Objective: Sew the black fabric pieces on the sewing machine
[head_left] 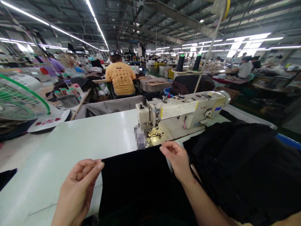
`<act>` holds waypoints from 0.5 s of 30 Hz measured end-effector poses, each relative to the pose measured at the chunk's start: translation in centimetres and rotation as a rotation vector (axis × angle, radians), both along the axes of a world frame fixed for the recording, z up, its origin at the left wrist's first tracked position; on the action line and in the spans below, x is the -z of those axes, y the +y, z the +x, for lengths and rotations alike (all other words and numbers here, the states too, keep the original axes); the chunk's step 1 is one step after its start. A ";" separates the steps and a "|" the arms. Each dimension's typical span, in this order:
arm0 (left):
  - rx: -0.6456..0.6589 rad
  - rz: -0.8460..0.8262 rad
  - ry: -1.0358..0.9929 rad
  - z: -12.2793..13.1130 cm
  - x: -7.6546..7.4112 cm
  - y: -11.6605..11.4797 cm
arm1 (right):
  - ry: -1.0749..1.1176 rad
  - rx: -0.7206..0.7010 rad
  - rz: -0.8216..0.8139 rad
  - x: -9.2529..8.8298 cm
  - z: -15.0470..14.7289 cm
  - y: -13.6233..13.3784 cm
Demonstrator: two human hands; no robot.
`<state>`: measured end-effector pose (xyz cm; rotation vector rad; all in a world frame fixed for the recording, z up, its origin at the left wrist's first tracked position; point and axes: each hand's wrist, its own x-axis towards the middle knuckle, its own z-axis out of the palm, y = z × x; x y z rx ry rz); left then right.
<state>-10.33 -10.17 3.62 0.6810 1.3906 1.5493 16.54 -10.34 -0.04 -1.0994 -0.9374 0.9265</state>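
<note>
A piece of black fabric is stretched between my two hands, its top edge running up toward the right. My left hand pinches its upper left corner between thumb and fingers. At the upper right corner, my right hand pinches the same piece. Just beyond the fabric stands a white industrial sewing machine, its needle area directly behind the top edge. The lower part of the fabric runs down out of view.
A large heap of black fabric lies on the right. The pale sewing table extends left, with a dark scrap at its edge. A green-rimmed fan stands at left. Ahead sits a person in a yellow shirt; thread cones stand behind the machine.
</note>
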 end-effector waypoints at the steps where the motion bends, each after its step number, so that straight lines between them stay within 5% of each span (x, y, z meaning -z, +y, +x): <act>1: 0.002 -0.003 -0.009 0.0 0.0 0.0 | 0.005 0.002 0.000 0.0 -0.1 0.0; 9: 0.013 0.085 0.114 -0.7 -0.1 0.0 | 0.048 -0.030 0.049 0.3 -0.7 0.3; 15: 0.219 0.287 0.920 -0.8 -5.2 4.9 | -0.121 -0.340 0.028 0.7 -2.2 -2.0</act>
